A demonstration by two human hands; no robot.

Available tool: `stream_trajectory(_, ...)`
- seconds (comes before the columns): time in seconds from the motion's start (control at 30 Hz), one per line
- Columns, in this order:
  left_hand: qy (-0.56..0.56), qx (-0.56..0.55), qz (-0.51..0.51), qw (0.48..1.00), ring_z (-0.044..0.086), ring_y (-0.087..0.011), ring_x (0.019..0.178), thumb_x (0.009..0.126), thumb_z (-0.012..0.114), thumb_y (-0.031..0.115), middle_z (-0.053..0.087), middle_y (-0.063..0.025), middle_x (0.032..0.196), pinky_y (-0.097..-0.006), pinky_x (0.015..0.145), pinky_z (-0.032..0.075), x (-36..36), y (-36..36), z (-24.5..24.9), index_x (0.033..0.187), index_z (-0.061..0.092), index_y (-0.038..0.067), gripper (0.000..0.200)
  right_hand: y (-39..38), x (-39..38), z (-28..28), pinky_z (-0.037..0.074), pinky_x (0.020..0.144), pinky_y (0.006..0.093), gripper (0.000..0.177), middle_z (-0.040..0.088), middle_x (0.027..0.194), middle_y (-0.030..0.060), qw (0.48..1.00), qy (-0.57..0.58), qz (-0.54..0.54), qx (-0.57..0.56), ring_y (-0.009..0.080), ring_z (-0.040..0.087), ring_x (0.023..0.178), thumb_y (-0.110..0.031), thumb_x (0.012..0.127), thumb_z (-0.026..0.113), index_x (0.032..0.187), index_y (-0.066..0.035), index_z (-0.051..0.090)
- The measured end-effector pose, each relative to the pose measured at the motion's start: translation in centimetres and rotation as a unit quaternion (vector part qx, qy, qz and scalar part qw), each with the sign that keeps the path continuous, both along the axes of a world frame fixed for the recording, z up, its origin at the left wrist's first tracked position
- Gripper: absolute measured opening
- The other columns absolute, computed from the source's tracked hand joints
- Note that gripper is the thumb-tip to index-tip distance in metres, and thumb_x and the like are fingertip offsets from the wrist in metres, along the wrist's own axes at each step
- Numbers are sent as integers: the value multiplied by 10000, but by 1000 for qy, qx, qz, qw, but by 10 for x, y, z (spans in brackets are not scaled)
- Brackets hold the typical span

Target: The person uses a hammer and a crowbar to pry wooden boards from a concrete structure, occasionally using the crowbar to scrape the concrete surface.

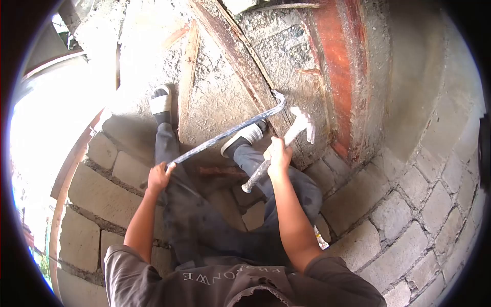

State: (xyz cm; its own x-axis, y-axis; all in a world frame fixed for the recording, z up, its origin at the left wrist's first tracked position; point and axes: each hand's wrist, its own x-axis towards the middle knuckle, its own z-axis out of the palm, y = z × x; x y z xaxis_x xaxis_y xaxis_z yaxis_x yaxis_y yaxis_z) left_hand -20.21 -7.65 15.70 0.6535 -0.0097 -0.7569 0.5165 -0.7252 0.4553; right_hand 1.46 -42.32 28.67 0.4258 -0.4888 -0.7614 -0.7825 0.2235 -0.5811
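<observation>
Pry bar found in the left hand, its straight end gripped and its hooked end up and to the right, at the long board. The left fingers are closed around the bar near that straight end, the thumb lying along it. The right fingers are closed around the handle of the hammer – the right hand grips it about midway, with the butt of the handle projecting below, toward the lap. The hammer is tilted, its head up and to the right, near the bar's hook but apart from it. Whether the hook touches the board or only lies over it, I cannot tell.

Further out, two feet in light-strapped sandals are noted: the left sandal is beside a wood strip, and the right sandal is just beside the shaft of the bar, on the hammer side. The trousers are dark and marked with stains; the shirt is dark, with pale lettering.

Beyond the feet, the rough panel is crusted with grey matter, and the long board runs across it at a slant. A red board stands to the right, its edges crusted likewise. Block masonry with mortar joints curves around both sides – a small wrapper lies beside the right arm. The upper left is overexposed; details there cannot be read.
</observation>
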Motion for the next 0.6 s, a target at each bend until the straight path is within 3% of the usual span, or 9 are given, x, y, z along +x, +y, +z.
stream_trajectory(0.1,-10,8,8,1000,582,-460,728,944,563,409,603,-239,741,-539,625,441,-7,-6,57,875,581,31,385,3,17,13,283,376,275,357,322,487,-36,1000,-20,-5,-5,86,292,369,-130,877,573,595,-155,356)
stream_trajectory(0.23,-22,8,-21,999,581,-458,692,966,531,378,591,-231,715,-547,606,441,-8,-19,121,892,540,43,343,-2,18,15,285,383,266,343,329,500,-36,999,-30,-7,-11,84,299,379,-129,879,569,609,-156,359)
stream_trajectory(0.43,64,-23,-12,998,569,-478,659,983,500,357,583,-253,681,-567,593,429,9,-47,195,825,511,29,364,-1,18,14,290,388,269,352,327,504,-33,999,-33,-31,2,88,302,383,-130,886,560,603,-156,352)
stream_trajectory(0.47,135,-24,0,991,585,-491,708,988,475,382,601,-277,715,-574,624,438,22,-51,208,828,520,16,403,-3,18,15,290,388,269,352,327,504,-33,999,-31,-31,0,88,302,383,-130,886,560,603,-156,352)
stream_trajectory(0.6,146,-58,17,987,594,-496,770,990,449,422,607,-299,755,-575,674,442,16,-37,179,823,550,0,465,-6,20,15,288,382,275,336,337,496,-28,997,-59,-32,36,90,313,381,-122,887,566,610,-141,376)
